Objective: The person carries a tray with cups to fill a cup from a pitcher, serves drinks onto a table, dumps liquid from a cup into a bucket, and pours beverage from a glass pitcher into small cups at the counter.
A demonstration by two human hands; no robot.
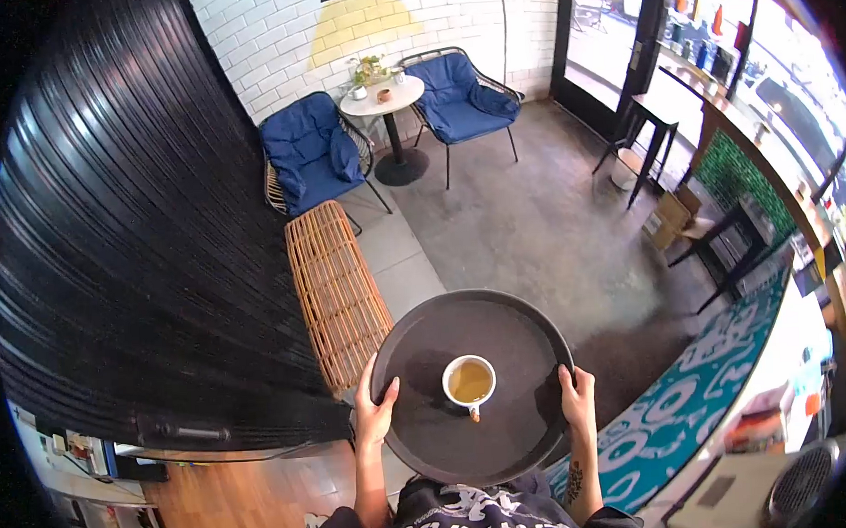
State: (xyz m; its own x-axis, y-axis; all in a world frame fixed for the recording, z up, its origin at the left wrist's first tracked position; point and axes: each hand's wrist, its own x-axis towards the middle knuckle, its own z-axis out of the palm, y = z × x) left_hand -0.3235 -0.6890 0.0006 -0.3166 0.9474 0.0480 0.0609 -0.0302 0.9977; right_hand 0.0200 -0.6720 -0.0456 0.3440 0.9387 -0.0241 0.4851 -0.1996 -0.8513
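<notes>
A round dark tray (pixel 426 339) is held level in front of my body, one hand at each side. On it, near the middle, stands a white cup (pixel 470 383) with a yellowish-brown drink inside, its handle turned toward me. My left hand (pixel 374 405) grips the tray's left rim, thumb on top and fingers underneath out of sight. On the right rim, my right hand (pixel 577 394) has the same hold. Neither hand touches the cup.
Ahead, a small round table (pixel 392 97) with a plant and cups stands between two blue-cushioned chairs (pixel 310 156). A rattan bench (pixel 337 287) lies front left beside a black ribbed wall (pixel 148 229). Black stools (pixel 649 136), a cardboard box (pixel 668 217) and a teal-patterned counter (pixel 684 394) line the right.
</notes>
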